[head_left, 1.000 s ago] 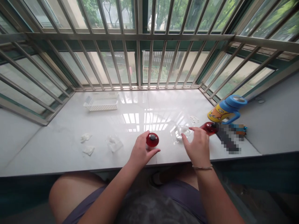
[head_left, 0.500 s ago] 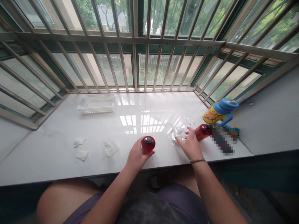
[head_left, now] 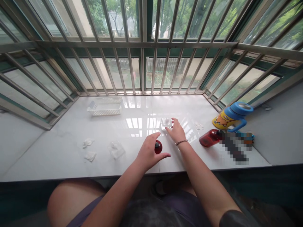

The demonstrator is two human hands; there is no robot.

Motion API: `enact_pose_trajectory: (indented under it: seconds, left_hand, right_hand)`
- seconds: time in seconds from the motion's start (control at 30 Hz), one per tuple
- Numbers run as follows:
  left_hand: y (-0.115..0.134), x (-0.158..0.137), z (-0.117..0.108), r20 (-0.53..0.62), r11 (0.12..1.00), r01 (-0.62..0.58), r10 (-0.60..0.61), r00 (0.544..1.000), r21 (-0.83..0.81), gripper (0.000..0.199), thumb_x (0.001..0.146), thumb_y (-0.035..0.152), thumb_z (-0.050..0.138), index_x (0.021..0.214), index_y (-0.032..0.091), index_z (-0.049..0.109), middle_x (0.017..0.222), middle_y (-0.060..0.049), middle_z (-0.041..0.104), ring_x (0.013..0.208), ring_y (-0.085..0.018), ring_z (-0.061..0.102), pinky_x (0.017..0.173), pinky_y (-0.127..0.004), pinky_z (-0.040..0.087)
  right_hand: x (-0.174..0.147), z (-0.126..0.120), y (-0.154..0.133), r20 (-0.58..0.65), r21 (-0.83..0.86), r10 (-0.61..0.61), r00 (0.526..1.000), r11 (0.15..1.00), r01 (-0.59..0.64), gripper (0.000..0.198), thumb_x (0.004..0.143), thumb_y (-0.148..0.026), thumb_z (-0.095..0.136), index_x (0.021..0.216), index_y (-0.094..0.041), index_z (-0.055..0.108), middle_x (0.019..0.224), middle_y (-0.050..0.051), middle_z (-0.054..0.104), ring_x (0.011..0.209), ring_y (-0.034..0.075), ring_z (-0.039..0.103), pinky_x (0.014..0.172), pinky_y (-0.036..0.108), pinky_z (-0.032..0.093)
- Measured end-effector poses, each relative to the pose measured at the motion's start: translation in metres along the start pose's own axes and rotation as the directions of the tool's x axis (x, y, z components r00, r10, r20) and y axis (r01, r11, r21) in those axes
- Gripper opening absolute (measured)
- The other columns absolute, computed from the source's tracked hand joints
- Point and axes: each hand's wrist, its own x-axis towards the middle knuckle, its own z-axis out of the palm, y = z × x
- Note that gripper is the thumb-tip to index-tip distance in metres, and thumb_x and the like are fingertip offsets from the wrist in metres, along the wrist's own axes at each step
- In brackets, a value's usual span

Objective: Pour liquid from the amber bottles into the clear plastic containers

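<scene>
My left hand (head_left: 148,151) is open around the near side of a red bottle (head_left: 158,147) with a dark cap. Its thumb and fingers are spread apart, and the back of the hand hides part of the bottle. Farther out, my right hand (head_left: 177,131) has thumb and fingertips at the edges of a small clear plastic packet (head_left: 166,122) with something whitish in it. A second red bottle (head_left: 209,138) lies on its side to the right. Left of my hands lies another clear packet (head_left: 116,149), with whitish contents.
A white plastic basket (head_left: 104,111) stands at the back left of the white counter (head_left: 137,159). White scraps (head_left: 90,156) lie at left, small pale pieces (head_left: 199,126) at right. A blue-and-yellow handled flask (head_left: 233,116) stands near a blurred dark item (head_left: 234,149). Metal bars (head_left: 132,45) line the window.
My right hand has moved left and away from me, and the clear packet has moved with it. My left hand's fingers have spread from around the upright red bottle. The view has shifted slightly.
</scene>
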Motion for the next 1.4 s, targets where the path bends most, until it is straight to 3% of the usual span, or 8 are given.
enact_pose_trajectory:
  seconds: [0.1,0.2,0.33,0.43,0.57,0.77,1.2,1.4]
  left_hand:
    - [0.003,0.006,0.002,0.015,1.0,-0.014,0.014,1.0,0.007,0.059,0.088,0.039,0.09,0.138,0.026,0.061,0.132,-0.01,0.075,0.126,-0.032,0.07,0.116,-0.056,0.055]
    - [0.001,0.005,0.003,-0.002,1.0,-0.003,0.003,1.0,0.003,0.038,0.094,0.03,0.081,0.128,0.027,0.064,0.121,-0.006,0.079,0.114,-0.029,0.074,0.121,-0.061,0.049]
    - [-0.001,0.003,0.003,-0.032,1.0,-0.009,0.009,0.999,-0.013,0.037,0.093,0.027,0.079,0.126,0.028,0.063,0.124,-0.004,0.079,0.118,-0.027,0.074,0.13,-0.065,0.037]
    - [0.0,0.001,0.003,-0.041,1.0,-0.001,0.0,0.999,-0.024,0.038,0.092,0.027,0.079,0.126,0.029,0.064,0.124,-0.005,0.078,0.116,-0.027,0.074,0.127,-0.062,0.043]
    - [-0.001,-0.003,0.007,-0.076,0.996,0.051,-0.056,0.996,-0.068,0.042,0.09,0.027,0.081,0.129,0.029,0.064,0.123,-0.005,0.077,0.112,-0.026,0.074,0.111,-0.05,0.057]
    - [-0.006,-0.009,0.012,-0.103,0.984,0.128,-0.141,0.985,-0.126,0.047,0.087,0.028,0.083,0.129,0.029,0.063,0.122,-0.004,0.076,0.111,-0.024,0.073,0.102,-0.043,0.059]
    - [-0.001,-0.031,-0.003,-0.073,0.981,0.14,-0.15,0.986,-0.131,0.053,0.082,0.023,0.082,0.13,0.027,0.061,0.126,-0.006,0.075,0.116,-0.026,0.074,0.106,-0.047,0.06]
    - [0.0,-0.042,-0.005,-0.11,0.972,0.185,-0.202,0.973,-0.147,0.057,0.079,0.021,0.085,0.131,0.028,0.061,0.13,-0.006,0.075,0.118,-0.026,0.075,0.108,-0.046,0.06]
  right_hand:
    - [-0.002,-0.01,-0.011,-0.013,-0.005,-0.042,0.999,0.999,0.042,0.068,0.093,-0.041,0.069,0.154,-0.021,0.046,0.138,0.017,0.071,0.107,0.031,0.074,0.088,0.045,0.06]
    - [-0.015,-0.045,-0.01,-0.075,-0.042,-0.114,0.991,0.993,0.111,0.054,0.097,-0.04,0.065,0.147,-0.02,0.054,0.141,0.017,0.069,0.123,0.035,0.066,0.105,0.052,0.054]
    - [-0.033,-0.112,0.02,-0.289,-0.349,-0.257,0.922,0.925,0.149,0.049,0.103,-0.041,0.059,0.145,-0.017,0.059,0.131,0.021,0.07,0.128,0.041,0.057,0.113,0.058,0.043]
    - [-0.041,-0.153,0.057,-0.352,-0.502,-0.205,0.913,0.865,0.001,0.049,0.1,-0.041,0.061,0.141,-0.014,0.062,0.126,0.023,0.07,0.121,0.041,0.058,0.108,0.056,0.044]
    - [-0.046,-0.179,0.1,-0.316,-0.541,-0.101,0.944,0.836,-0.092,0.032,0.097,-0.041,0.058,0.113,-0.017,0.07,0.107,0.018,0.069,0.106,0.036,0.061,0.096,0.049,0.048]
    - [-0.042,-0.178,0.107,-0.345,-0.425,-0.041,0.938,0.898,-0.117,0.028,0.096,-0.043,0.059,0.111,-0.021,0.07,0.102,0.014,0.071,0.095,0.032,0.063,0.085,0.045,0.049]
    - [0.055,-0.097,0.033,-0.242,-0.212,-0.168,0.955,0.97,0.117,0.02,0.095,-0.029,0.058,0.111,-0.02,0.066,0.106,0.013,0.074,0.099,0.028,0.064,0.094,0.043,0.053]
    - [0.059,-0.097,-0.001,-0.239,-0.209,-0.228,0.944,0.961,0.179,0.02,0.093,-0.028,0.064,0.11,-0.019,0.067,0.12,0.018,0.07,0.115,0.033,0.062,0.108,0.051,0.049]
